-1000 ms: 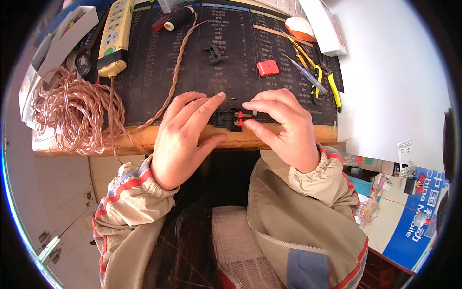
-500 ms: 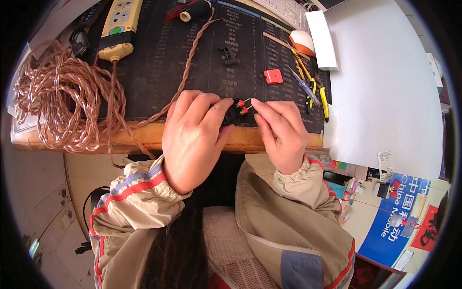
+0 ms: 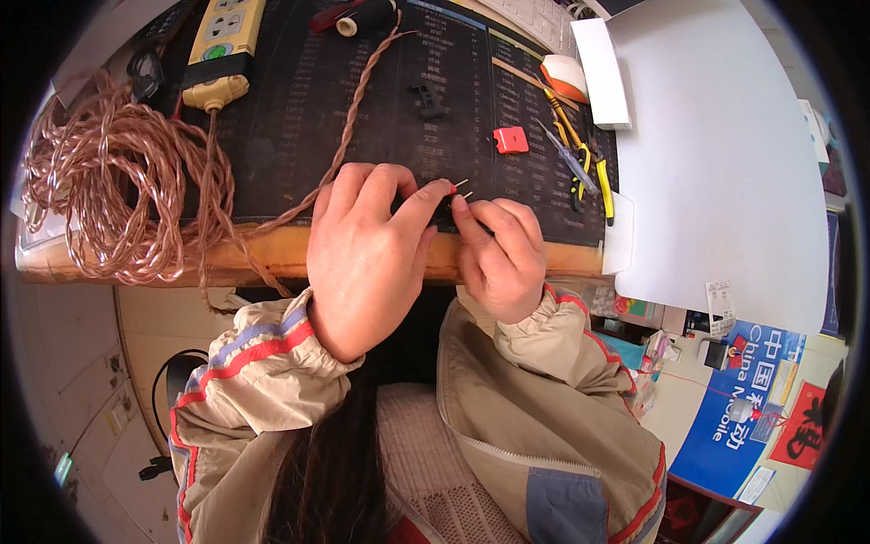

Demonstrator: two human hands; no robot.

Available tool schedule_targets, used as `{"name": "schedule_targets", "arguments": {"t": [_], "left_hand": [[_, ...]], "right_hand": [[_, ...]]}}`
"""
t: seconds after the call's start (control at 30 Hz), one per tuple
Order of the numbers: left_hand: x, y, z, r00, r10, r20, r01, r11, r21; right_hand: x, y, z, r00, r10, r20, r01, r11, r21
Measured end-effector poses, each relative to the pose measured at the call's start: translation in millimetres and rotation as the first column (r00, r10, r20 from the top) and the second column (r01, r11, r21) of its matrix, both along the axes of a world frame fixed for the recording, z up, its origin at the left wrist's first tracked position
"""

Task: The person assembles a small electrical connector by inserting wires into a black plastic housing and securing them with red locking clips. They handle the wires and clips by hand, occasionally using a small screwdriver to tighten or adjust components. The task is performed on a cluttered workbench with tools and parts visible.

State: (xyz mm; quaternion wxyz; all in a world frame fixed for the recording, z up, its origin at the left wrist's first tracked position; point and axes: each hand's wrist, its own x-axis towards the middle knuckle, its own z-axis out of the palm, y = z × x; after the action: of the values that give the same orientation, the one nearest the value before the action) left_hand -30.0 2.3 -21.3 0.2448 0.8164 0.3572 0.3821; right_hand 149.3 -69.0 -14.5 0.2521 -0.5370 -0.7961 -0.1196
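Between my two hands, at the desk's near edge, is a small plug part [image 3: 453,189] with red bits and thin brass pins; fingers hide most of its black body. My left hand [image 3: 367,245] grips it from the left, with the index fingertip over the red bit. From the right, my right hand [image 3: 503,249] pinches the same part just under the pins, fingers curled. A twisted copper-coloured cable [image 3: 355,109] runs down the mat to behind my left hand. Beyond my hands lie a black plastic piece [image 3: 426,102] and a red cap [image 3: 511,140].
A large coil of cable [image 3: 127,195] and a yellow power strip [image 3: 219,41] occupy the left. At right are yellow-handled pliers [image 3: 605,192], a clear-handled screwdriver [image 3: 573,161], a white-and-orange mouse [image 3: 564,78] and a white box [image 3: 602,77]. A keyboard [image 3: 535,16] stands at the back.
My right hand has moved left, close against my left fingers. My left index fingertip now covers more of the red bits, and less of the black body shows.
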Motion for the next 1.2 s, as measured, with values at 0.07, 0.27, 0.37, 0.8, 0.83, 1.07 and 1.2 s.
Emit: {"name": "schedule_targets", "arguments": {"t": [0.07,0.27,0.37,0.8,0.83,1.07,1.2], "left_hand": [[0.1,-0.3,0.1,1.000,0.002,-0.008,-0.002,1.000,0.000],[-0.1,0.0,-1.1,1.000,-0.001,-0.028,0.001,1.000,0.019],[0.0,-0.2,-1.6,0.999,-0.005,-0.035,0.005,1.000,0.020],[1.1,1.0,0.2,0.999,-0.007,-0.039,0.006,0.999,-0.040],[1.0,1.1,0.7,0.999,-0.009,-0.043,0.008,0.999,-0.035],[1.9,0.4,3.1,0.997,-0.010,-0.070,0.009,1.000,-0.024],[2.8,-0.9,3.5,0.997,-0.001,-0.081,-0.001,1.000,-0.031]], "right_hand": [[0.5,1.0,3.4,0.999,-0.003,-0.052,0.001,1.000,-0.031],[12.2,7.4,15.8,0.981,-0.027,-0.195,0.011,0.996,-0.083],[16.7,10.1,18.6,0.969,-0.048,-0.242,0.024,0.994,-0.103],[30.4,21.2,11.2,0.891,-0.104,-0.442,-0.032,0.957,-0.289],[30.8,21.8,10.7,0.893,-0.089,-0.442,-0.046,0.957,-0.286],[36.2,25.7,9.5,0.894,0.011,-0.448,-0.137,0.959,-0.249],[37.7,26.2,5.6,0.883,0.059,-0.465,-0.181,0.958,-0.222]]}}
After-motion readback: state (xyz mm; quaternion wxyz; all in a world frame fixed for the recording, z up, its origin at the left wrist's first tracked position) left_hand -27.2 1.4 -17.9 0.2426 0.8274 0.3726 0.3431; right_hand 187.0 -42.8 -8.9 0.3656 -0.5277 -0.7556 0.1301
